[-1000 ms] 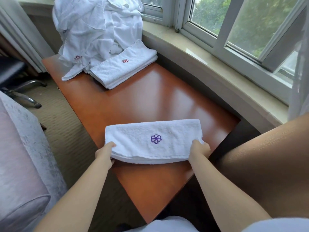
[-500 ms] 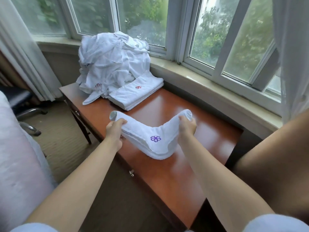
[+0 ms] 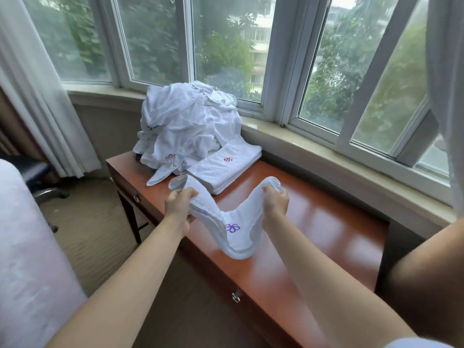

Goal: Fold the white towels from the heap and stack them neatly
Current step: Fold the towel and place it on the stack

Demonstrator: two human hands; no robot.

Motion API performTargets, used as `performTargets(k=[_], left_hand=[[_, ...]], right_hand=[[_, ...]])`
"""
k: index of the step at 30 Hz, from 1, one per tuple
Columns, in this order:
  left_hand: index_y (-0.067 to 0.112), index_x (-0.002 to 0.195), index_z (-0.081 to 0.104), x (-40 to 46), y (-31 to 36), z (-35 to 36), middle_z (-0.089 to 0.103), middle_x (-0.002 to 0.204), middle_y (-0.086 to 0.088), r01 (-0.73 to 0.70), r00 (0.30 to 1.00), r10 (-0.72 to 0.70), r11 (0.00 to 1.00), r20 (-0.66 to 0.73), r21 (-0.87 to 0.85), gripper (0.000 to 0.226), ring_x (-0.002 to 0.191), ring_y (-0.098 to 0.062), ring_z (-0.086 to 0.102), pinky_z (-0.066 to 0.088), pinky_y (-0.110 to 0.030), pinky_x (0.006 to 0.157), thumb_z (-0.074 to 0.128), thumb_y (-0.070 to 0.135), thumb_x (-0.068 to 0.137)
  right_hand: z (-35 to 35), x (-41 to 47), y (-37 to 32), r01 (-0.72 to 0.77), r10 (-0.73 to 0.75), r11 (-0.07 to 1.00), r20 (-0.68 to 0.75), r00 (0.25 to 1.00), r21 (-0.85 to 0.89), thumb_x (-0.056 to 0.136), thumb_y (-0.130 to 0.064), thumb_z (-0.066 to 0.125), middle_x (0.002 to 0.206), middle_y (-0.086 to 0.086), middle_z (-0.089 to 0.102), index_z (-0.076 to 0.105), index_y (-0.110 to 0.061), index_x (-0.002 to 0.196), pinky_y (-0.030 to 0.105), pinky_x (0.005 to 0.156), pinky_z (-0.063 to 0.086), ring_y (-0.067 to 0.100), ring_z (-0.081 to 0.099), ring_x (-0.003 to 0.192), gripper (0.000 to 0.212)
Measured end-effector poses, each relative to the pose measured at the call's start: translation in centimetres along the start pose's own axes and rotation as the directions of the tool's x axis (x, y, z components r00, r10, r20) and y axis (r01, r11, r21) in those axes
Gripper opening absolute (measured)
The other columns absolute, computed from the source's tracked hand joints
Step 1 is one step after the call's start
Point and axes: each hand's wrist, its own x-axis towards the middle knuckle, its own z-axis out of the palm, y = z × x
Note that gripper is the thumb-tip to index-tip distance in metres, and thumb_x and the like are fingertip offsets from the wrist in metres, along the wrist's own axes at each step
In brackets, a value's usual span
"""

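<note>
In the middle of the frame a person holds a folded white towel (image 3: 232, 228) up off the wooden table (image 3: 313, 237), one end in each hand, so that it sags between them in a deep curve. The left hand (image 3: 179, 205) grips the towel's left end with fingers curled over the top edge and thumb beneath; the rolled tip of that end sticks out above the knuckles. The right hand (image 3: 276, 200) clasps the right end the same way, fingers wrapped round the folded layers, whose tip curls over just above the hand. A purple flower emblem (image 3: 232, 227) shows on the hanging middle of the towel, and the lowest part of the sag is close over the tabletop; I cannot tell whether it touches. Just beyond the hands, toward the upper middle of the frame, lies a stack of folded towels (image 3: 226, 167) with a red emblem on top, resting on the far end of the table. Behind and left of the stack, touching it, rises the heap of loose white towels (image 3: 185, 124), leaning against the window sill (image 3: 326, 156). A white curtain (image 3: 32, 96) hangs at the upper left, and a pale padded surface (image 3: 27, 247) fills the lower left.
</note>
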Motion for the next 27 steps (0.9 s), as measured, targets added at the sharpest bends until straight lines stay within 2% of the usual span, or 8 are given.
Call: performTargets(k=[3,6,8,11,15,20,23,27], left_hand=[[0.016,0.086,0.056,2.9,1.4,0.2,0.056,0.077,-0.003,-0.012,1.0,0.012,1.0,-0.028,0.025,0.009,0.068,-0.018,0.053,0.039,-0.025,0.052,0.059,0.008,0.083],[0.017,0.08,0.053,5.6,3.1,0.7,0.053,0.072,-0.003,-0.05,0.995,0.053,0.998,-0.082,0.036,0.012,0.063,-0.018,0.05,0.037,-0.023,0.051,0.058,0.007,0.084],[0.016,0.081,0.053,7.3,4.0,1.3,0.055,0.074,-0.003,-0.054,0.992,0.058,0.998,-0.116,0.041,0.011,0.067,-0.018,0.052,0.039,-0.024,0.053,0.058,0.006,0.084],[0.015,0.081,0.053,9.7,5.1,2.2,0.057,0.076,-0.004,-0.06,0.99,0.065,0.997,-0.129,0.041,0.011,0.069,-0.018,0.054,0.041,-0.023,0.053,0.059,0.006,0.083],[0.017,0.083,0.053,12.6,5.8,3.0,0.058,0.076,-0.002,-0.053,0.99,0.061,0.997,-0.129,0.058,0.012,0.069,-0.017,0.055,0.042,-0.024,0.052,0.06,0.006,0.083],[0.017,0.078,0.051,17.2,7.0,3.6,0.056,0.074,0.0,-0.049,0.997,0.054,0.994,-0.053,0.096,0.015,0.067,-0.016,0.053,0.041,-0.023,0.054,0.06,0.006,0.083],[0.016,0.078,0.051,20.5,8.6,4.0,0.053,0.074,-0.005,-0.061,0.997,0.055,0.989,0.049,0.134,0.014,0.065,-0.019,0.05,0.041,-0.029,0.059,0.061,0.006,0.081],[0.016,0.075,0.052,25.4,11.5,5.0,0.049,0.064,-0.004,-0.031,0.98,-0.001,0.987,0.197,0.158,0.014,0.056,-0.019,0.046,0.037,-0.022,0.043,0.062,0.007,0.08]], right_hand=[[3.3,2.5,-0.2,-0.015,0.015,0.999,0.0,1.0,0.036,0.088,-0.02,0.057,0.099,-0.001,0.058,0.054,-0.019,0.114,0.03,0.082,0.038,0.019,0.054,0.09,0.027],[6.4,5.2,-0.6,-0.05,0.05,0.996,0.003,0.999,0.079,0.088,-0.019,0.059,0.094,-0.001,0.059,0.052,-0.02,0.107,0.033,0.08,0.043,0.016,0.055,0.08,0.02],[8.2,6.9,-0.9,-0.073,0.073,0.992,0.004,0.997,0.105,0.087,-0.016,0.059,0.096,0.003,0.061,0.053,-0.017,0.102,0.036,0.085,0.047,0.021,0.057,0.085,0.016],[10.6,8.7,-1.5,-0.085,0.087,0.983,-0.008,0.996,0.161,0.087,-0.013,0.059,0.094,0.002,0.06,0.052,-0.018,0.091,0.033,0.084,0.046,0.021,0.056,0.088,0.009],[12.7,9.9,-1.5,-0.099,0.106,0.975,-0.023,0.994,0.2,0.088,-0.014,0.058,0.096,0.003,0.06,0.052,-0.017,0.097,0.031,0.082,0.045,0.022,0.057,0.089,0.012],[15.6,11.2,-1.2,-0.106,0.129,0.966,-0.085,0.988,0.235,0.088,-0.014,0.059,0.108,0.008,0.063,0.055,-0.015,0.106,0.038,0.095,0.048,0.027,0.061,0.1,0.019],[17.6,11.9,-1.3,-0.071,0.111,0.967,-0.159,0.981,0.243,0.088,-0.013,0.058,0.104,0.006,0.064,0.06,-0.011,0.113,0.032,0.087,0.047,0.024,0.06,0.094,0.025],[21.7,12.3,-2.8,0.031,0.061,0.955,-0.295,0.954,0.295,0.086,-0.007,0.056,0.092,0.0,0.061,0.063,-0.01,0.115,0.027,0.076,0.044,0.02,0.056,0.081,0.03]])
